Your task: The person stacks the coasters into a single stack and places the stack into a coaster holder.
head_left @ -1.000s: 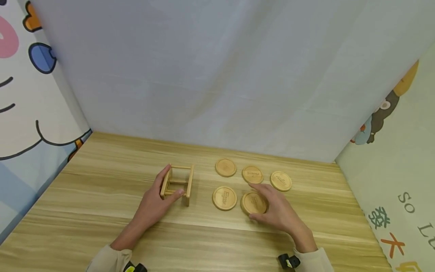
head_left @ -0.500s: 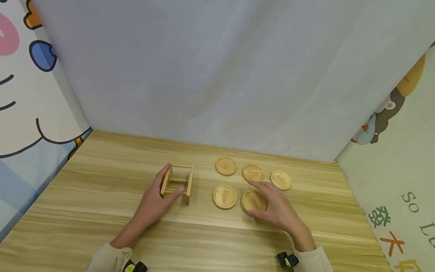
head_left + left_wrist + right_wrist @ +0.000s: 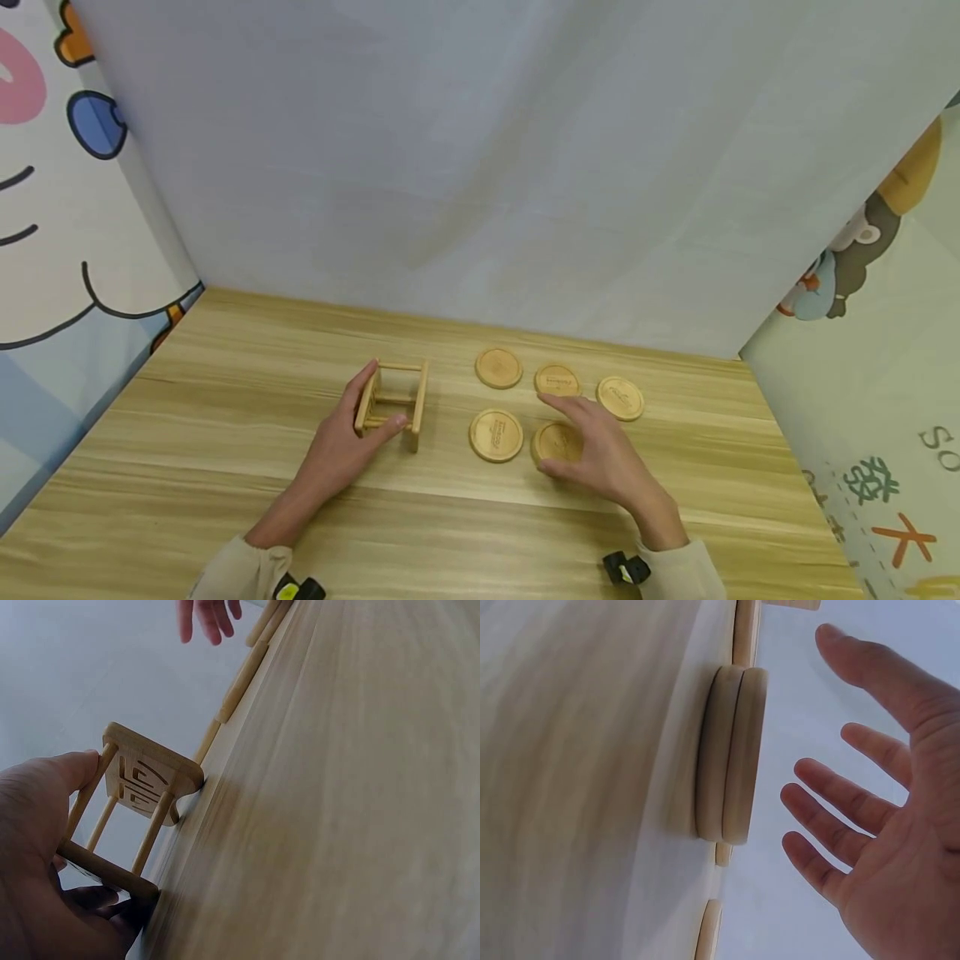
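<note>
A small wooden coaster holder (image 3: 419, 400) stands on the table, two panels joined by thin rods. My left hand (image 3: 337, 450) holds it, thumb on the near rods and fingers behind the left panel. In the left wrist view, cut-out lettering shows on a panel (image 3: 146, 776). My right hand (image 3: 607, 458) hovers over a stack of two round wooden coasters (image 3: 552, 446), fingers spread. From the right wrist, a gap is visible between the right hand (image 3: 900, 795) and the stacked coasters (image 3: 744, 757); the fingers hold nothing.
Left of the stack lies an engraved coaster (image 3: 496, 435). Farther back are a plain-faced coaster (image 3: 498, 368), an engraved one (image 3: 557, 380) and another (image 3: 620, 397). A pale cloth (image 3: 465, 167) hangs behind the wooden table (image 3: 420, 542), with printed sheets at both sides.
My right hand has shifted slightly left over the stacked coasters, covering more of them. The left hand and the holder stay put. The head view has turned a little.
</note>
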